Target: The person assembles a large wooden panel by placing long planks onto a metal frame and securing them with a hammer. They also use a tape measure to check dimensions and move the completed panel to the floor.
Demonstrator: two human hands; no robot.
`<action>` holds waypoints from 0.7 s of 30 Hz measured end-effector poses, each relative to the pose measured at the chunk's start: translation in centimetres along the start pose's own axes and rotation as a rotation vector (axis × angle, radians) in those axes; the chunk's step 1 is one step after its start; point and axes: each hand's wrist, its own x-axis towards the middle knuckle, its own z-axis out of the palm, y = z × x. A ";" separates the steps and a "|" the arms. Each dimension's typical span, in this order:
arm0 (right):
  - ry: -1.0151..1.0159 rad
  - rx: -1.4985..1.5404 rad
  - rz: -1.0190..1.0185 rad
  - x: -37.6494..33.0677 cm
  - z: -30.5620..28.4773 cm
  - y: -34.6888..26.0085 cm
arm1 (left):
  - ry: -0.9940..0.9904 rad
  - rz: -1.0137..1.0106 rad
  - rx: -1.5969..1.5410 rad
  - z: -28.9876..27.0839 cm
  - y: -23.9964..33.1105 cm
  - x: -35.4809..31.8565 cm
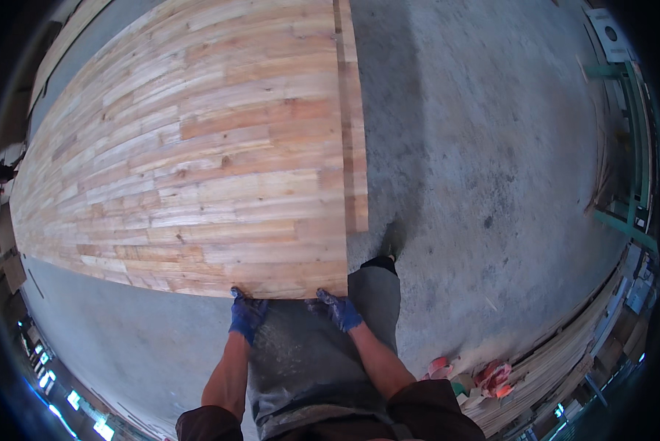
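A large wooden panel (220,169), made of many pale and reddish strips joined edge to edge, stretches out in front of me. Its near edge lies across the front of my body. My left hand (248,316), in a blue glove, grips that edge with the thumb on top. Close to the panel's near right corner, my right hand (338,309), also gloved in blue, holds the same edge. On both hands the fingers under the panel are mostly hidden. Beneath the panel, the edge of another wooden board (358,147) sticks out on the right.
Grey concrete floor (477,162) spreads to the right. A green metal frame (631,147) stands at the far right. Long wooden strips (557,375) are piled at the lower right, beside crumpled red items (493,375). My foot (392,242) shows beside the panel's right edge.
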 end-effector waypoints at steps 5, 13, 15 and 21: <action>0.021 -0.090 -0.123 -0.1 0.7 0.1 | -0.165 0.070 0.013 -1.5 -0.3 1.3; -0.009 -0.127 -0.305 0.8 0.1 1.1 | -0.248 0.138 -0.033 -1.3 -1.4 0.8; 0.027 -0.118 -0.342 0.2 0.6 1.2 | -0.324 0.114 -0.076 -1.2 -2.2 0.6; -0.046 -0.113 -0.366 0.6 1.3 -0.1 | -0.286 0.135 -0.200 1.6 -1.9 -0.5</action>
